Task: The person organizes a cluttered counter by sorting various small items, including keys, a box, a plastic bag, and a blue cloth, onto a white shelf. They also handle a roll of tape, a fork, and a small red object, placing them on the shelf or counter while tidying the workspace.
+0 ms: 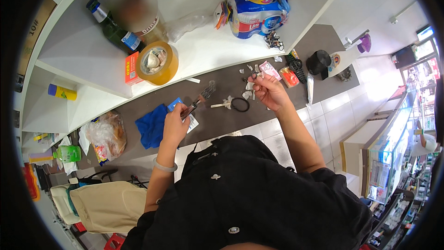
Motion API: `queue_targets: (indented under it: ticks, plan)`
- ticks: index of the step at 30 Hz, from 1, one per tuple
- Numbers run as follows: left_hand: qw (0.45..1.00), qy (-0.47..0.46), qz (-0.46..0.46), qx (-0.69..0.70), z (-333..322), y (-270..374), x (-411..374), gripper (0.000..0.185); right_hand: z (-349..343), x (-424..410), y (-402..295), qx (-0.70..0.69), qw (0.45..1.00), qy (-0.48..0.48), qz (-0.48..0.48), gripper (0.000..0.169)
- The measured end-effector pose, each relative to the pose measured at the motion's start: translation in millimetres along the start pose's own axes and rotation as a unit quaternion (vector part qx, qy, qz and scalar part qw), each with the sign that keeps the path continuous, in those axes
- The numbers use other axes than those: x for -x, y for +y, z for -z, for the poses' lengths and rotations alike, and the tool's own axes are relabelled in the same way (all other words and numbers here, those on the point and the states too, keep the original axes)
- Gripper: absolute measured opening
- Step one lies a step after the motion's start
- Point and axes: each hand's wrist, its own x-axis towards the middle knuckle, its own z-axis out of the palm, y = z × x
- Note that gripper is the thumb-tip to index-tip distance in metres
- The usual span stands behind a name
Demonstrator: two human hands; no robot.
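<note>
My left hand (176,123) is closed around a dark, partly clear, slim item (199,100), blurred at its far end; I cannot tell exactly what it is. A blue cloth (151,125) lies beside that hand, with a blue-and-white card partly behind the fingers. My right hand (269,92) pinches a small dark thing (256,75) between thumb and fingertips, above white paper scraps (247,94) and near a pink card (270,71). Between the hands, a black hair tie (240,105) rests on the dark countertop (208,125) next to a pale stick.
A white shelf (201,62) above the counter holds a roll of tape (158,63), a green bottle (114,27) and a blue multipack (255,15). Bagged food (107,135) is at the left; a black cup (318,61) and a white spray bottle (341,63) are at the right.
</note>
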Motion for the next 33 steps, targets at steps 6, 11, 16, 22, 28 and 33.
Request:
queue_targets:
  ticks: [6,11,16,22,28,33]
  plan:
    - [1.000,-0.017,0.015,0.003,1,4,-1,0.021,3,-18,-36,0.531,0.743,0.248,0.323,0.012]
    - [0.999,-0.014,-0.019,0.029,-4,19,-8,0.022,3,-42,-67,0.691,0.481,0.317,0.437,0.013]
    - [0.999,-0.028,-0.025,0.031,-8,26,-11,0.025,3,-59,-70,0.679,0.466,0.357,0.441,0.018]
    - [0.999,-0.017,-0.029,0.032,-8,30,-11,0.024,19,-33,-63,0.612,0.589,0.320,0.419,0.016]
    - [0.999,-0.037,-0.034,0.003,-14,20,-11,0.021,82,11,-21,0.703,0.635,0.162,0.277,0.010]
    - [0.997,-0.066,-0.012,-0.039,-35,6,-21,0.019,86,23,9,0.804,0.542,0.144,0.198,0.022]
